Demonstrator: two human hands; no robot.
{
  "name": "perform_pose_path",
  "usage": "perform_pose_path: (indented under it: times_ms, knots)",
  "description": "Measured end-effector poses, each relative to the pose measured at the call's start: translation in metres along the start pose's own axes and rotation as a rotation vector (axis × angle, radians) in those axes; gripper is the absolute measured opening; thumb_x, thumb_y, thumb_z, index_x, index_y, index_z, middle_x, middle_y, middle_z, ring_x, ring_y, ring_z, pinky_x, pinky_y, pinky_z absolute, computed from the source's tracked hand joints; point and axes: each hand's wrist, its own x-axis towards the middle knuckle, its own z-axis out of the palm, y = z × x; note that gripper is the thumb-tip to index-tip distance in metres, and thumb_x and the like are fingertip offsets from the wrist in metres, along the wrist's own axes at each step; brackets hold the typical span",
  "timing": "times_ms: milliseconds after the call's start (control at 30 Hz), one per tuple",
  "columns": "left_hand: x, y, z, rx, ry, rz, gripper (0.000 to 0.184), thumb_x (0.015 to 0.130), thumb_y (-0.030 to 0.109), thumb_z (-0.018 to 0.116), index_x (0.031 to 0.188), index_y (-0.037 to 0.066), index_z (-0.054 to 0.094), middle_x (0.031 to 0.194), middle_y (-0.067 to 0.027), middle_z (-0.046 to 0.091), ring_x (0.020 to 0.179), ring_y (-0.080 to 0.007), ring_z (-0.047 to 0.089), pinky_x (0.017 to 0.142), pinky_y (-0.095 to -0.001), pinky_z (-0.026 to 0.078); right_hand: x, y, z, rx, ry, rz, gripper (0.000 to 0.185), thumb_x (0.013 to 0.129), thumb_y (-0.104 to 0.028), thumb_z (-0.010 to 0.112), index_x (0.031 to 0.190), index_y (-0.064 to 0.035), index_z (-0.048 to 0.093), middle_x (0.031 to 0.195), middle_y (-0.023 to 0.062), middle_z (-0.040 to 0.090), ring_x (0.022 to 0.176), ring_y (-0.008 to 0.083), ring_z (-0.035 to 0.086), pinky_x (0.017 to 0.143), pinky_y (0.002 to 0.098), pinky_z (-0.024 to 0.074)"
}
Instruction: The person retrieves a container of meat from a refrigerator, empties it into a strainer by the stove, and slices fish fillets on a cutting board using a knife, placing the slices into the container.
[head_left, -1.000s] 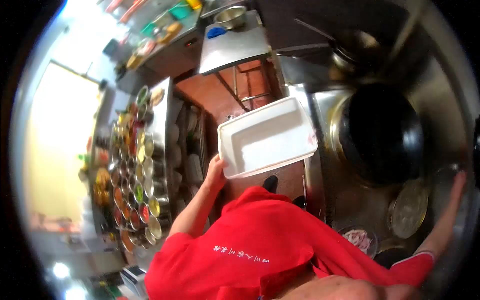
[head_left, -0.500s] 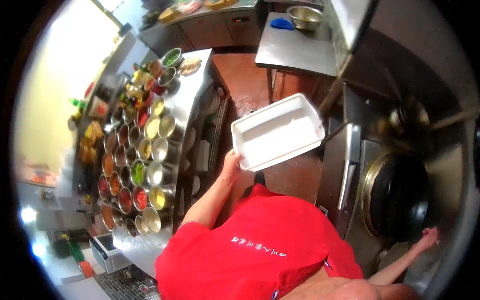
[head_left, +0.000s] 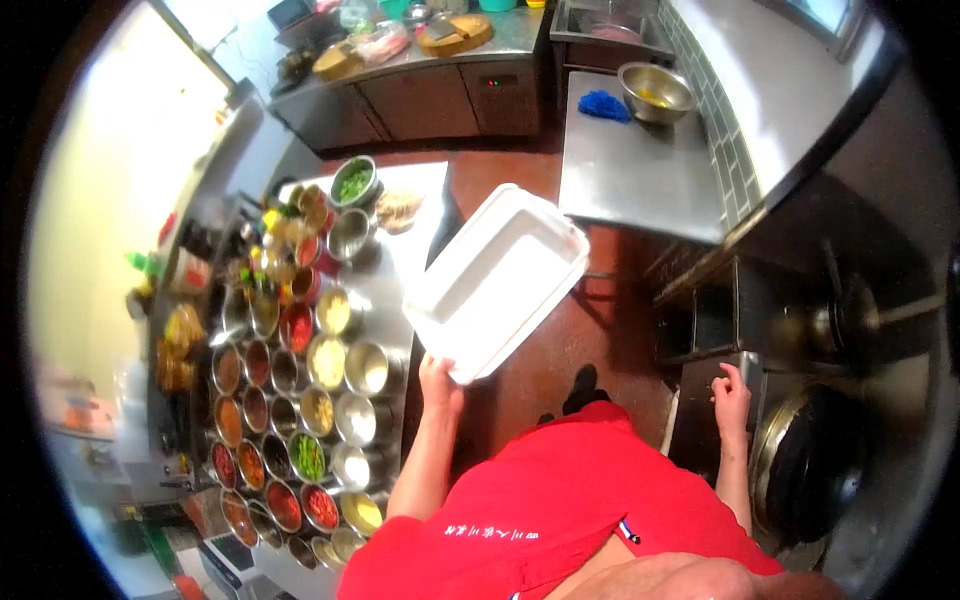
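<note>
A left hand (head_left: 441, 386), its grip clamped on 1 corner of a white tub (head_left: 497, 280), holds it above the red floor (head_left: 500, 395) beside the table (head_left: 392, 270) of metal bowls. The right hand (head_left: 731, 398), fingers curled and empty, hovers near the wok (head_left: 812, 465).

One view, head-worn. Lens sits above the wearer's chest, faces forward and steeply down. Very wide, rounded field, dark at the corners. Red shirt (head_left: 560, 475) closest, filling 6 o'clock. White tray (head_left: 500, 280) at arm's reach, near centre. Bowl-laden desk (head_left: 432, 190) takes in 8 to 11 o'clock; wok (head_left: 812, 462) at 4, close to the right edge. Far desk (head_left: 425, 105), most distant, at 12; the floor (head_left: 515, 395) seen from above between them.
</note>
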Motion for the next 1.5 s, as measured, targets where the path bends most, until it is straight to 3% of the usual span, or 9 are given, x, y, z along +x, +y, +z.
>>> perform_pose_path:
  times_ms: [100, 267, 333, 400, 500, 600, 967, 1067, 1500]
  knots:
    - [0.029, 0.017, 0.022, -0.071, -0.020, 0.063, 0.055, 0.074, -0.002, 0.050, 0.129, -0.004, 0.056, 0.118, -0.0129, 0.065, 0.108, -0.0275, 0.067, 0.098, -0.0419, 0.057, 0.072, -0.001, 0.049, -0.080, -0.101, -0.246, 0.029, 0.093, 0.001, 0.058, 0.121, 0.0015, 0.066, 0.125, 0.0151, 0.065, 0.087, 0.0189, 0.070, 0.071, 0.0322, 0.0569]
    - [0.091, 0.046, 0.060, -0.070, 0.053, 0.147, 0.054, 0.075, 0.000, 0.052, 0.129, -0.003, 0.055, 0.117, -0.0132, 0.065, 0.106, -0.0277, 0.067, 0.095, -0.0420, 0.059, 0.174, -0.103, 0.155, 0.164, -0.282, -0.210, 0.020, 0.098, -0.005, 0.060, 0.113, -0.0001, 0.071, 0.093, 0.0120, 0.075, 0.081, 0.0204, 0.073, 0.072, 0.0323, 0.0575]
    - [0.116, 0.064, 0.079, -0.087, 0.051, 0.191, 0.056, 0.076, 0.002, 0.054, 0.132, -0.003, 0.053, 0.119, -0.0137, 0.065, 0.106, -0.0283, 0.068, 0.095, -0.0411, 0.061, 0.205, -0.157, 0.194, 0.143, -0.423, -0.336, 0.020, 0.099, -0.011, 0.061, 0.113, -0.0009, 0.072, 0.094, 0.0085, 0.075, 0.081, 0.0143, 0.071, 0.070, 0.0293, 0.0574]
    - [0.147, 0.069, 0.083, -0.007, 0.124, 0.238, 0.062, 0.075, 0.002, 0.054, 0.136, -0.005, 0.053, 0.123, -0.0148, 0.066, 0.111, -0.0299, 0.067, 0.099, -0.0415, 0.057, 0.231, -0.213, 0.230, 0.126, -0.547, -0.530, 0.022, 0.097, -0.014, 0.066, 0.111, 0.0016, 0.072, 0.103, 0.0162, 0.075, 0.093, 0.0272, 0.074, 0.083, 0.0367, 0.0568]
    - [0.170, 0.088, 0.124, -0.048, 0.117, 0.230, 0.056, 0.076, 0.001, 0.054, 0.132, -0.005, 0.055, 0.122, -0.0144, 0.066, 0.109, -0.0294, 0.068, 0.098, -0.0407, 0.057, 0.250, -0.295, 0.269, 0.210, -0.738, -0.553, 0.026, 0.097, -0.019, 0.070, 0.113, 0.0008, 0.072, 0.108, 0.0148, 0.075, 0.095, 0.0264, 0.072, 0.085, 0.0371, 0.0564]
    - [0.214, 0.095, 0.149, -0.052, 0.130, 0.216, 0.051, 0.077, -0.001, 0.054, 0.127, -0.004, 0.057, 0.119, -0.0144, 0.067, 0.106, -0.0287, 0.068, 0.097, -0.0407, 0.057, 0.269, -0.352, 0.314, 0.402, -1.026, -0.273, 0.032, 0.101, -0.020, 0.070, 0.126, -0.0012, 0.066, 0.106, 0.0084, 0.072, 0.089, 0.0144, 0.068, 0.076, 0.0312, 0.0584]
    - [0.396, 0.146, 0.187, 0.166, 0.024, 0.120, 0.040, 0.081, -0.006, 0.059, 0.120, -0.004, 0.063, 0.106, -0.0094, 0.072, 0.089, -0.0183, 0.070, 0.081, -0.0304, 0.057, 0.372, -0.468, 0.449, 0.665, -0.997, 0.183, 0.034, 0.105, -0.022, 0.064, 0.125, 0.0025, 0.052, 0.115, 0.0146, 0.062, 0.096, 0.0239, 0.072, 0.070, 0.0310, 0.0602]
    - [0.431, 0.164, 0.204, 0.331, 0.093, 0.140, 0.029, 0.080, -0.003, 0.063, 0.109, 0.000, 0.066, 0.085, -0.0016, 0.066, 0.063, -0.0087, 0.057, 0.055, -0.0243, 0.045, 0.403, -0.492, 0.481, 0.663, -1.022, 0.195, 0.036, 0.106, -0.025, 0.062, 0.126, 0.0024, 0.051, 0.114, 0.0149, 0.063, 0.097, 0.0240, 0.072, 0.070, 0.0305, 0.0602]
    - [0.640, 0.174, 0.262, 0.214, 0.354, 0.011, 0.027, 0.091, 0.005, 0.064, 0.117, -0.002, 0.065, 0.098, -0.0088, 0.073, 0.077, -0.0164, 0.070, 0.062, -0.0270, 0.055, 0.612, -0.627, 0.649, 0.377, -1.100, 0.172, 0.031, 0.097, -0.009, 0.068, 0.123, 0.0035, 0.057, 0.098, 0.0091, 0.064, 0.080, 0.0172, 0.068, 0.063, 0.0271, 0.0589]
